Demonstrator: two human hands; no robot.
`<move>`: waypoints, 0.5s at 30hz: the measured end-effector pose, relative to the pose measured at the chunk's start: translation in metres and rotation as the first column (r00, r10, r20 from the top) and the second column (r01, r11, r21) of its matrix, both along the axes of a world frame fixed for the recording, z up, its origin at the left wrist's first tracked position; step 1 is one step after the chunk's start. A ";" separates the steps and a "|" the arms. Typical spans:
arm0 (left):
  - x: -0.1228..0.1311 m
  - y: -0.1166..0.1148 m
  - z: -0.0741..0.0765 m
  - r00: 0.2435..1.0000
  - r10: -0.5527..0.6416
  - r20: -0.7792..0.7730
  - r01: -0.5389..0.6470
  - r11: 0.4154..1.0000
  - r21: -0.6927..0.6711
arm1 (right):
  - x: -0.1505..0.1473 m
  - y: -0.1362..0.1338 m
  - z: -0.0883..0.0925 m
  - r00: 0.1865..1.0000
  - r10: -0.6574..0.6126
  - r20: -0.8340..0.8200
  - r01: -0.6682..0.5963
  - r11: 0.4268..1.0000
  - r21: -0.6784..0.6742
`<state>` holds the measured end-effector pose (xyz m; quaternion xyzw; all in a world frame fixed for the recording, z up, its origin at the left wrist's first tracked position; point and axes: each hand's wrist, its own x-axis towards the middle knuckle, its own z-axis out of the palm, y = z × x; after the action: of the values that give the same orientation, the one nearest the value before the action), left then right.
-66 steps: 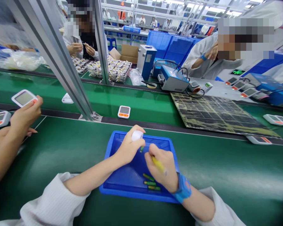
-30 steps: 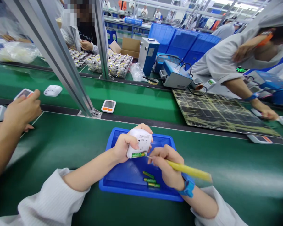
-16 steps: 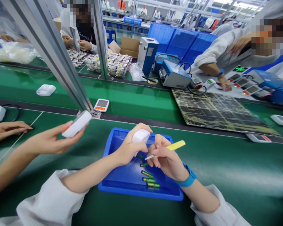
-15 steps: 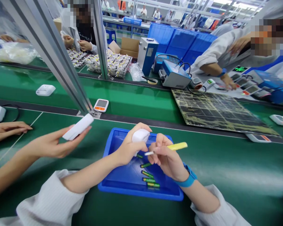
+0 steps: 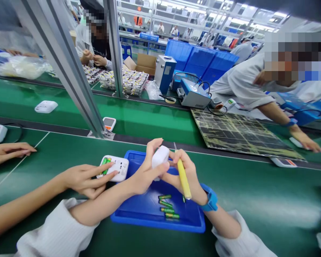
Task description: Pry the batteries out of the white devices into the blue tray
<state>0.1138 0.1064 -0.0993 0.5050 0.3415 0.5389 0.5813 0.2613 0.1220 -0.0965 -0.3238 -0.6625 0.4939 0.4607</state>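
Your left hand [image 5: 146, 173] clenches a white device [image 5: 160, 157]; your right hand [image 5: 186, 175] pinches a yellow pick [image 5: 184, 182], both over a blue tray [image 5: 155, 226] holding five batteries [image 5: 166, 203].

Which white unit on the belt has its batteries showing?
The one under the co-worker's hand, left of the blue tray: green batteries lie in its open bay. The others show displays or plain white casing.

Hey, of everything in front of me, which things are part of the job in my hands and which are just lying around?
Part of the work: left hand gripping a white monitor; right hand holding a yellow-handled pick; green batteries in a blue tray.
Just around: a co-worker's hand on another monitor; a black-and-yellow mat; a blue bench machine.
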 end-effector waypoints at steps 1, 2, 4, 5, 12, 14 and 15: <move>0.001 0.000 -0.001 1.000 0.024 0.004 -0.024 1.000 -0.005 | 0.001 0.007 0.002 1.000 -0.023 0.002 0.023 1.000 0.001; 0.002 0.000 -0.002 0.999 0.051 -0.007 -0.051 0.999 0.003 | 0.003 0.017 0.005 0.998 -0.063 0.012 0.063 0.998 0.009; 0.003 0.000 -0.003 0.993 0.088 -0.083 -0.084 0.996 0.042 | 0.009 0.051 0.007 0.978 -0.205 0.045 0.203 0.978 0.046; 0.004 0.000 -0.003 0.985 0.097 -0.146 -0.087 0.994 0.073 | 0.013 0.074 0.006 0.949 -0.307 0.067 0.302 0.950 0.077; 0.001 -0.005 0.007 0.769 -0.069 -0.636 0.278 0.931 0.235 | 0.024 0.219 -0.036 0.367 -0.634 0.681 0.597 0.722 0.351; 0.001 -0.004 0.007 0.679 -0.058 -0.732 0.379 0.882 0.281 | 0.019 0.229 -0.055 0.287 -0.563 0.775 0.529 0.768 0.362; 0.001 -0.004 0.005 0.631 -0.043 -0.775 0.418 0.860 0.293 | 0.016 0.230 -0.063 0.273 -0.543 0.794 0.497 0.786 0.367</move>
<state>0.1152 0.1023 -0.0939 0.8397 0.3458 0.2659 0.3234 0.2771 0.3520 -0.1597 -0.7144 -0.6676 0.0644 0.1997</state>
